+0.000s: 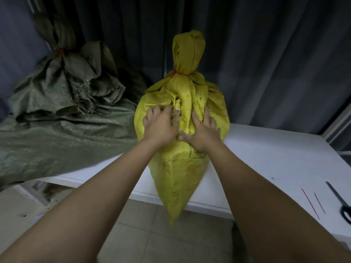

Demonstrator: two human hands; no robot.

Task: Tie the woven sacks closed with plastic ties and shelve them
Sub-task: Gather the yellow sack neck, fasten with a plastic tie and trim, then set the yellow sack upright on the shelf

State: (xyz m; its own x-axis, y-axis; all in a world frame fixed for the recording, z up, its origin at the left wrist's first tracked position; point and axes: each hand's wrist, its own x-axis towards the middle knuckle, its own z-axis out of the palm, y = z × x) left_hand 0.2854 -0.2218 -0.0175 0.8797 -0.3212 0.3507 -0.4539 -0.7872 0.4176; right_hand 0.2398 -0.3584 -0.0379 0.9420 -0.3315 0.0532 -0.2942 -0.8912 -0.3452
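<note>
A yellow woven sack (178, 168) stands on the white table (266, 154), its lower corner hanging over the front edge. Its neck is bunched and bound with a red plastic tie (173, 73). My left hand (161, 124) lies on the sack's upper front, fingers bent into the fabric folds. My right hand (203, 131) presses flat on the sack beside it, fingers spread. A green woven sack (62, 82), its neck closed with a red tie (60, 52), sits at the left.
More green woven sacking (57, 141) is spread over the table's left side. Two loose red plastic ties (315, 205) and black scissors (341, 202) lie near the right front edge. Dark curtains hang behind. Tiled floor shows below the table.
</note>
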